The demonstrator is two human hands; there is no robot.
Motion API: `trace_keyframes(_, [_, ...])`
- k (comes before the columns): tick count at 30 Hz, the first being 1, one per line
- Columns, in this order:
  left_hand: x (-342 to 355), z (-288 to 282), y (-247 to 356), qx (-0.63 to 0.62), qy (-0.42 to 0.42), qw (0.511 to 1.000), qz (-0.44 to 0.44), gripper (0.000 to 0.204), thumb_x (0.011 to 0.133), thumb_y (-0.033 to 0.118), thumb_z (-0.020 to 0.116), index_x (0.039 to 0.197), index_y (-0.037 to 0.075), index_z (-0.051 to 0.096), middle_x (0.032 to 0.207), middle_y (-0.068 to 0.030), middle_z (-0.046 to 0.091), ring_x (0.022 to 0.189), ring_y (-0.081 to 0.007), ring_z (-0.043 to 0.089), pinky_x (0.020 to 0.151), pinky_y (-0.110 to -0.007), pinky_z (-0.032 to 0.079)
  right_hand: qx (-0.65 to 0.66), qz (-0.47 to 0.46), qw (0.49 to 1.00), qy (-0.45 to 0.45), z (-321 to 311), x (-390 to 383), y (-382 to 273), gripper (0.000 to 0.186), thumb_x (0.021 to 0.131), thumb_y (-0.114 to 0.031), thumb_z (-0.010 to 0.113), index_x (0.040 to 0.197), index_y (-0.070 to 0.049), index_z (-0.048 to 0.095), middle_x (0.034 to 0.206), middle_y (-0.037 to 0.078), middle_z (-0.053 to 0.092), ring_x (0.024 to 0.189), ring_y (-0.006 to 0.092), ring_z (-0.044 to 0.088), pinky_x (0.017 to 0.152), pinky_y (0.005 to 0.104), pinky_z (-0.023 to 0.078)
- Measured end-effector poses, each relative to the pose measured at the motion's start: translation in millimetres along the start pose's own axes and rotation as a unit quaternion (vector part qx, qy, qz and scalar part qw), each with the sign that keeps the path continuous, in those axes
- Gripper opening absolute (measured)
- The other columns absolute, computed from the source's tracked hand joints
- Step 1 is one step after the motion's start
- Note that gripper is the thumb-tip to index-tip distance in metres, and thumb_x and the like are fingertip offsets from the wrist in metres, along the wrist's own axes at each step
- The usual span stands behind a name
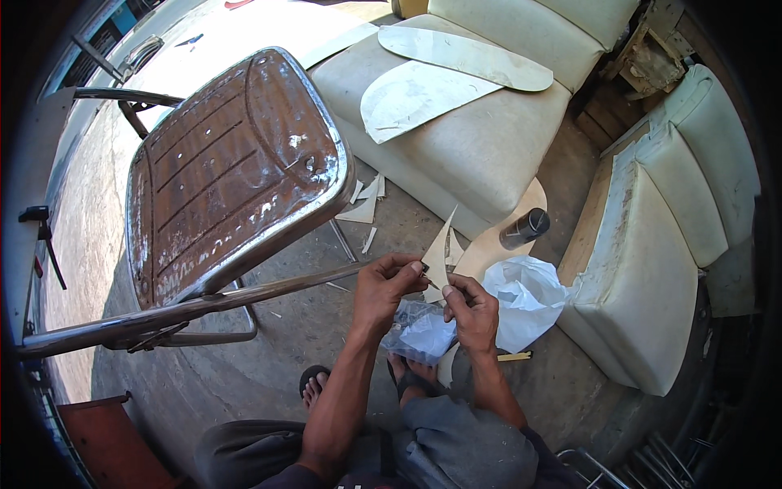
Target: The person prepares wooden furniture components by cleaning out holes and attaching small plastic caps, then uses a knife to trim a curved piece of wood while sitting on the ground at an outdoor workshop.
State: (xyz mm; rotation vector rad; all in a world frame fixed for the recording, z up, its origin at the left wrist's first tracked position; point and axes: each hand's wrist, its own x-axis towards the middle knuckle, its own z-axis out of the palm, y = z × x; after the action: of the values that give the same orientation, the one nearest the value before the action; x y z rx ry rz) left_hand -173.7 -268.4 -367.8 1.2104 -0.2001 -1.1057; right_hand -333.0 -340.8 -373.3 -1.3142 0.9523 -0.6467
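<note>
Creased, loose grey trousers are worn with dark sleeves and black strapped sandals.

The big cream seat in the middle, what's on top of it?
On the big cream seat lie two flat pale pieces: a long rounded one and a wider curved one. The seat surface under them is covered, so it can't be seen.

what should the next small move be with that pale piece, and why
Probably steady the pale piece with the right hand before shifting the left hand: both hands are at it, and the left also appears to hold a small dark item, too small to identify.
</note>
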Motion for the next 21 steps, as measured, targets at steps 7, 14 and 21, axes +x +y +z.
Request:
trace_keyframes(7, [-1.4, 0.8, -0.8, 0.007, 0.002, 1.000, 0.006, 0.031, 0.095, 0.014, 0.074, 0.114, -0.009, 0.066, 0.094, -0.0144, 0.072, 0.081, -0.0215, 0.074, 0.079, -0.032, 0.061, -0.009, -0.004, 1.000, -0.009, -1.7, 0.0, -1.2, 0.025, 0.095, -0.009, 0.068, 0.113, 0.008, 0.068, 0.079, 0.004, 0.065, 0.060, 0.0077, 0.057, 0.055, 0.0241, 0.045])
trace_keyframes(14, [-5.2, 2.5, 1.9, 0.006, -0.002, 1.000, 0.007, 0.033, 0.095, 0.016, 0.074, 0.116, -0.008, 0.065, 0.094, -0.0136, 0.072, 0.083, -0.0214, 0.073, 0.080, -0.032, 0.061, 0.006, 0.005, 1.000, -0.014, -1.8, -1.1, -3.6, 0.025, 0.095, -0.009, 0.069, 0.114, 0.008, 0.068, 0.080, 0.004, 0.065, 0.060, 0.0079, 0.057, 0.055, 0.0241, 0.045])
trace_keyframes(21, [-7.3, 1.8, 1.0, 0.013, -0.008, 1.000, 0.022, 0.031, 0.094, 0.014, 0.074, 0.114, -0.007, 0.065, 0.098, -0.0140, 0.071, 0.087, -0.0221, 0.072, 0.084, -0.034, 0.059, 0.015, 0.000, 1.000, -0.003, 2.5, -2.8, -1.0, 0.025, 0.095, -0.010, 0.069, 0.114, 0.008, 0.068, 0.080, 0.003, 0.065, 0.059, 0.0078, 0.057, 0.054, 0.0237, 0.045])
